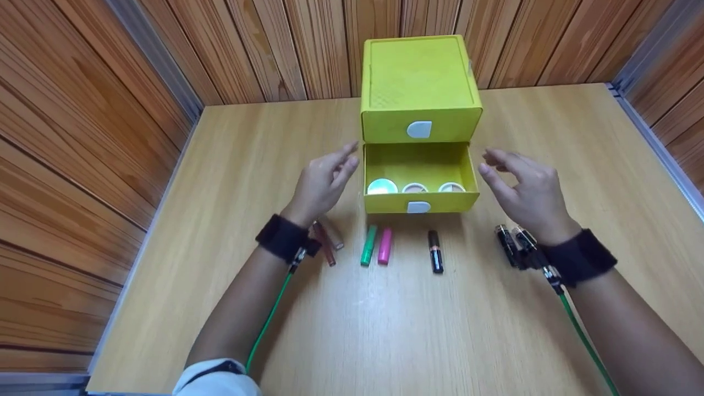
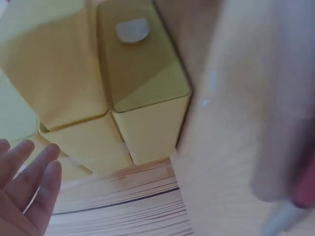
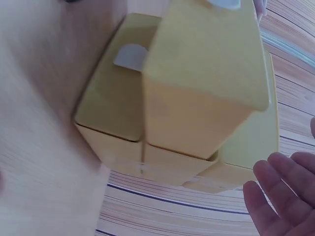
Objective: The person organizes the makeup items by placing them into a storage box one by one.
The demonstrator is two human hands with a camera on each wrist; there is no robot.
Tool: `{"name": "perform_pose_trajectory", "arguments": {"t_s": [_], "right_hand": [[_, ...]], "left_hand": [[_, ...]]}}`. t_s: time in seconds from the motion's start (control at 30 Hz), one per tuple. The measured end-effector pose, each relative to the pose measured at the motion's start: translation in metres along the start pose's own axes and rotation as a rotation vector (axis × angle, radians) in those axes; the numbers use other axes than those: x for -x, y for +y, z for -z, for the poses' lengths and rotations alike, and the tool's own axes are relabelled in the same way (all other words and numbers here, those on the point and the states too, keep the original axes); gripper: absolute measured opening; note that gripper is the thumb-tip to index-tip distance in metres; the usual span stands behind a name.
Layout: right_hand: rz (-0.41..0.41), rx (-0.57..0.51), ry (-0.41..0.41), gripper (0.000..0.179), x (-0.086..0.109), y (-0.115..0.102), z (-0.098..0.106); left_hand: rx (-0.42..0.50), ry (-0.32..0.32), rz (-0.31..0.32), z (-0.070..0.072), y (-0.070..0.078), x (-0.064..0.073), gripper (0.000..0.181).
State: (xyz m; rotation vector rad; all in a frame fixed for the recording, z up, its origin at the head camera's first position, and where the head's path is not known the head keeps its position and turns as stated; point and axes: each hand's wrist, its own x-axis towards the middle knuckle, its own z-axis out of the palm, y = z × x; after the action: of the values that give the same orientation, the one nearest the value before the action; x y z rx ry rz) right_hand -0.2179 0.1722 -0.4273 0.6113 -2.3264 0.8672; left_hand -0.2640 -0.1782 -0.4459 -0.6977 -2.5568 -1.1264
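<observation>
A yellow-green drawer unit (image 1: 421, 71) stands near the back wall. Its middle drawer (image 1: 418, 202) is pulled out and carries a white tab on the front. Inside sit a shiny pale disc (image 1: 382, 186) and two round white-rimmed items (image 1: 414, 188). My left hand (image 1: 324, 179) is raised just left of this drawer, fingers extended, holding nothing. On the opposite side my right hand (image 1: 531, 190) is held up, fingers relaxed and empty. Both wrist views show the fingers beside the unit's side walls; the lower drawer front (image 2: 142, 64) is pushed in.
In front of the unit lie a green tube (image 1: 368, 246), a pink tube (image 1: 384, 246) and a black tube (image 1: 435, 252). Reddish-brown tubes (image 1: 325, 245) lie by my left wrist. Dark clear-ended tubes (image 1: 507, 245) are by my right wrist. Wood-panelled walls border the table.
</observation>
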Motion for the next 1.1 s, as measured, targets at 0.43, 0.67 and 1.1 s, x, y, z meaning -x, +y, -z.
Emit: {"name": "perform_pose_trajectory", "arguments": {"t_s": [0.43, 0.67, 1.1], "right_hand": [[-0.031, -0.046, -0.027, 0.021, 0.045, 0.007, -0.017], [-0.054, 0.007, -0.081, 0.019, 0.050, 0.013, -0.022], [0.058, 0.090, -0.091, 0.013, 0.044, 0.018, -0.022]], "left_hand": [[-0.201, -0.119, -0.042, -0.006, 0.026, 0.058, 0.040], [-0.319, -0.210, -0.005, -0.016, 0.026, 0.054, 0.035], [-0.333, -0.186, -0.082, -0.020, 0.025, 0.044, 0.027]]}}
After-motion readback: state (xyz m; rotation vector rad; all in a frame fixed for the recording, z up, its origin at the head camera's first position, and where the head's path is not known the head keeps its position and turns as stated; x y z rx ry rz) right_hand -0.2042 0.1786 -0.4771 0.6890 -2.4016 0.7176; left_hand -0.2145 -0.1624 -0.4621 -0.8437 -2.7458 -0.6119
